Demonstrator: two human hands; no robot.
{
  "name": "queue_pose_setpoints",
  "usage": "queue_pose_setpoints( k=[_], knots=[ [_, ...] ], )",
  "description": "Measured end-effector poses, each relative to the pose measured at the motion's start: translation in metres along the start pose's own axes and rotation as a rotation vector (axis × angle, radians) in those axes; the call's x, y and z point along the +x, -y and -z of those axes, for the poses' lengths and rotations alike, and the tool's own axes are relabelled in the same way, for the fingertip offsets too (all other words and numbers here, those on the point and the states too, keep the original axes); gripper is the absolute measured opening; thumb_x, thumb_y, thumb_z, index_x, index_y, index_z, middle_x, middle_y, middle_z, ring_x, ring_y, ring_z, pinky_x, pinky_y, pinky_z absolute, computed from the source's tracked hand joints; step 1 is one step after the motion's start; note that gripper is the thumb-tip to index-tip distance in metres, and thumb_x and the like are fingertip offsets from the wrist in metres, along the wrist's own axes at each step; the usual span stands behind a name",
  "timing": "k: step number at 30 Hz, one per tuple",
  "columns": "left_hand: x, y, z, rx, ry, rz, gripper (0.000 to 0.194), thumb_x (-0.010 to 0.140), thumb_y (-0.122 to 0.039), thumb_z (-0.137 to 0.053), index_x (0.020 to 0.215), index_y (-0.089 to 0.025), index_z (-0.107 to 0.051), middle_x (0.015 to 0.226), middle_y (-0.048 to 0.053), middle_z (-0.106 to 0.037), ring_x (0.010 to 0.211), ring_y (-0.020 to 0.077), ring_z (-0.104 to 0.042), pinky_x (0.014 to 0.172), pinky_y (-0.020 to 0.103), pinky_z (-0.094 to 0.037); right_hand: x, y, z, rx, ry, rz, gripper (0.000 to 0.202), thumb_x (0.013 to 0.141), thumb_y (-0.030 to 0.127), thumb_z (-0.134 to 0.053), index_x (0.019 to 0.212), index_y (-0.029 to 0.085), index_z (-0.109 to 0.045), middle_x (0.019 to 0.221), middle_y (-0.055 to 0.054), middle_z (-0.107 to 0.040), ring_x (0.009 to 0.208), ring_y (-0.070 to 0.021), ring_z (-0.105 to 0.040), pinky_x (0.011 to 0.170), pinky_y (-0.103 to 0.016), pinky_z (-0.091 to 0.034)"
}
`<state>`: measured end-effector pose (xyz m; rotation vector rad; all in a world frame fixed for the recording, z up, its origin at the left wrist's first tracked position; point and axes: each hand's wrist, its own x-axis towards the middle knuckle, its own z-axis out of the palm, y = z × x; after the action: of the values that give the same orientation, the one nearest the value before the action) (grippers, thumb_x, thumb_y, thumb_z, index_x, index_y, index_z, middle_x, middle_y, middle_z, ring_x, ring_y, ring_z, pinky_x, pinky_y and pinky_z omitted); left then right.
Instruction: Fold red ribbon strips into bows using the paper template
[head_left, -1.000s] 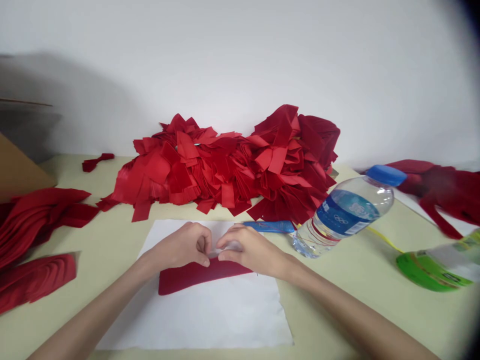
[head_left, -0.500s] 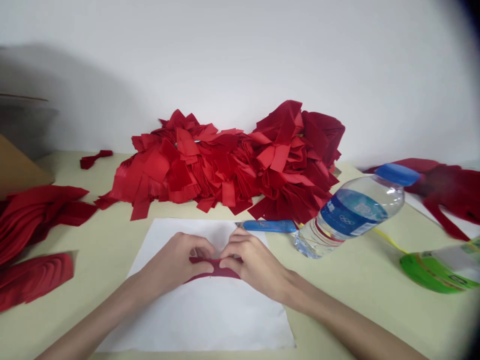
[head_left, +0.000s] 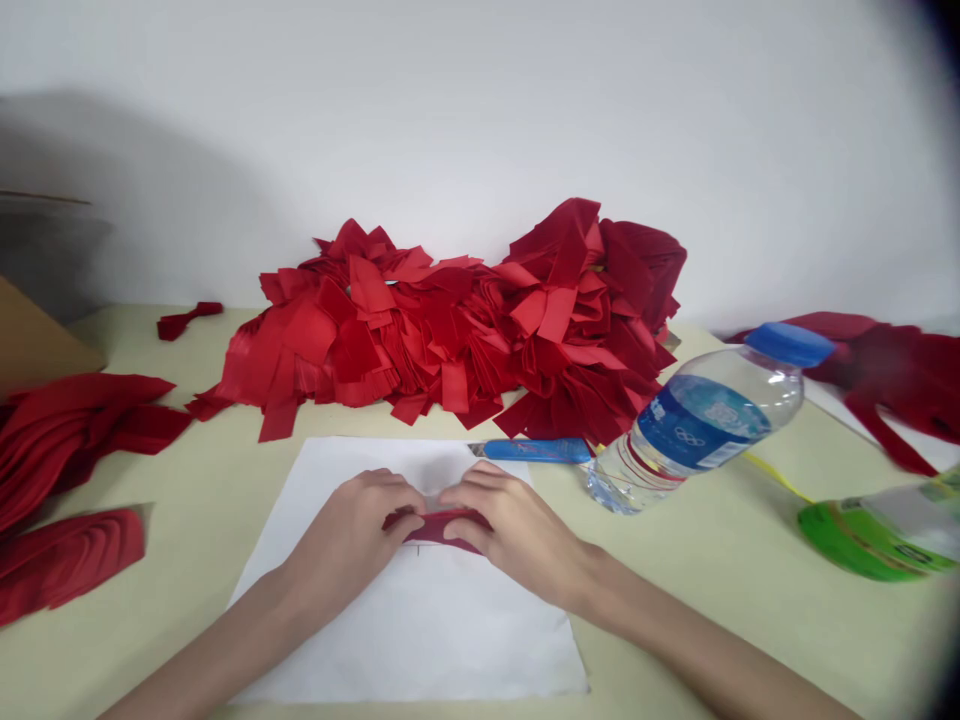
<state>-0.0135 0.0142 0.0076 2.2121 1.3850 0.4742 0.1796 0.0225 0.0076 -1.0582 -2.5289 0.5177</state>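
A dark red fabric strip (head_left: 433,530) lies across a sheet of white paper (head_left: 420,630), pinched from both sides. My left hand (head_left: 369,520) is closed on its left part, thumb in front and fingers behind. On the right part, my right hand (head_left: 504,515) grips it the same way. A short stretch of the strip shows between the two thumbs; its ends are hidden by the hands. Below the strip, a small dark mark is drawn on the paper. Just beyond the right hand lies a blue utility knife (head_left: 536,451) at the paper's top edge.
A large heap of red fabric strips (head_left: 420,330) sits against the wall. More red stacks (head_left: 75,550) lie at left, near a small red bow (head_left: 189,320). To the right are a clear water bottle (head_left: 697,420), a green-bottomed container (head_left: 862,540) and dark red fabric (head_left: 892,370).
My left hand has shifted inward along the strip, closer to the right hand, and the strip's lower edge has lifted slightly. The right hand stays nearly in place, still gripping.
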Motion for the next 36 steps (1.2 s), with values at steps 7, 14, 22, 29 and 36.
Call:
queue_pose_setpoints(
  k=[7, 14, 22, 29, 36],
  knots=[
    [-0.004, 0.015, 0.001, 0.174, -0.173, -0.179, 0.022, 0.086, -0.008, -0.044, 0.076, -0.018, -0.062, 0.077, 0.002, -0.066, 0.073, 0.017, -0.055, 0.068, 0.033, -0.045, -0.009, -0.025, 0.013, -0.093, -0.024, -0.039, 0.008, 0.085, 0.021, -0.056, 0.083, 0.018, -0.064, 0.079, -0.001, -0.063, 0.072, -0.0134, -0.056, 0.065, -0.025, -0.042],
    [-0.025, 0.018, -0.017, 0.587, -0.445, -0.726, 0.023, 0.083, 0.0, -0.042, 0.096, -0.009, -0.06, 0.087, 0.012, -0.066, 0.086, 0.0241, -0.057, 0.077, 0.042, -0.047, -0.038, -0.025, 0.002, -0.547, -0.138, 0.327, 0.026, 0.091, 0.008, -0.035, 0.096, 0.011, -0.06, 0.092, -0.011, -0.063, 0.09, -0.0221, -0.053, 0.082, -0.04, -0.04],
    [-0.033, 0.012, -0.03, 0.552, -0.374, -0.681, 0.025, 0.083, 0.001, -0.038, 0.09, -0.009, -0.06, 0.079, 0.01, -0.064, 0.078, 0.0225, -0.058, 0.069, 0.04, -0.048, -0.037, 0.004, -0.022, -0.44, -0.133, 0.293, 0.021, 0.091, 0.021, -0.045, 0.105, 0.012, -0.057, 0.093, -0.009, -0.061, 0.092, -0.0224, -0.052, 0.083, -0.038, -0.04],
    [-0.035, 0.01, -0.036, 0.256, -0.229, -0.43, 0.027, 0.086, -0.004, -0.038, 0.082, -0.016, -0.062, 0.074, 0.004, -0.062, 0.071, 0.0189, -0.055, 0.065, 0.036, -0.046, -0.029, 0.006, -0.032, -0.436, -0.029, 0.347, 0.024, 0.089, 0.009, -0.036, 0.078, 0.013, -0.058, 0.072, -0.006, -0.055, 0.069, -0.0184, -0.047, 0.068, -0.034, -0.039],
    [-0.024, -0.007, -0.025, 0.069, 0.001, -0.028, 0.019, 0.082, -0.012, -0.05, 0.079, -0.023, -0.065, 0.077, 0.0, -0.065, 0.076, 0.0193, -0.057, 0.069, 0.034, -0.044, -0.018, 0.008, -0.024, -0.22, 0.04, 0.122, 0.017, 0.089, 0.017, -0.047, 0.077, 0.016, -0.06, 0.075, -0.002, -0.059, 0.072, -0.0148, -0.051, 0.068, -0.027, -0.041]
  ],
)
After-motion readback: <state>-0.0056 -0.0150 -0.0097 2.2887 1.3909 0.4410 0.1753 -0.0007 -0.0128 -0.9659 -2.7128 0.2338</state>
